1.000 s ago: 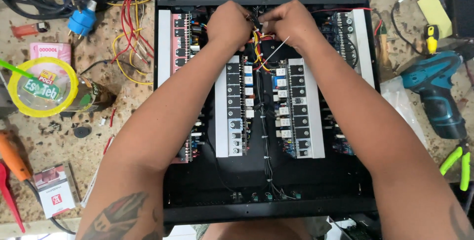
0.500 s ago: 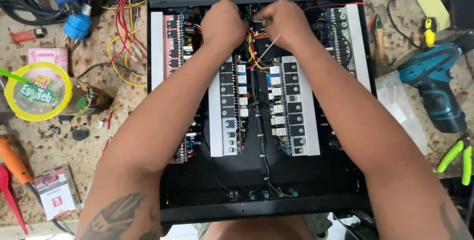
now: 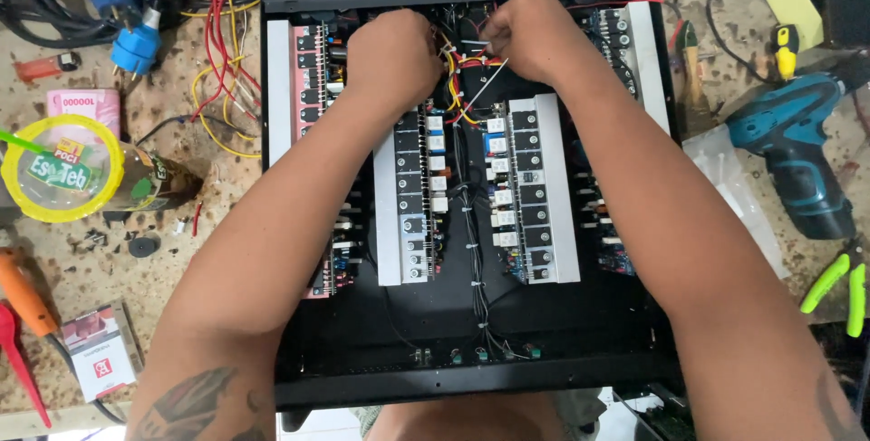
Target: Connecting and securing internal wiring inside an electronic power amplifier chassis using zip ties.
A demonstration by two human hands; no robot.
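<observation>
An open black amplifier chassis lies in front of me, with grey heat-sink strips and rows of components inside. Both my hands reach to its far end. My left hand is closed over a bundle of yellow and red wires. Close beside it, my right hand pinches a thin white cable tie at the same bundle. A black wire loom runs down the middle of the chassis between the two centre boards.
Left of the chassis lie loose red and yellow wires, blue plugs, a sealed plastic cup, an orange tool and a small box. On the right are a teal drill, green-handled pliers and a yellow-handled screwdriver.
The view has drifted slightly, so the chassis sits a little lower and further left. Both hands stay at the wire bundle with only small finger movements.
</observation>
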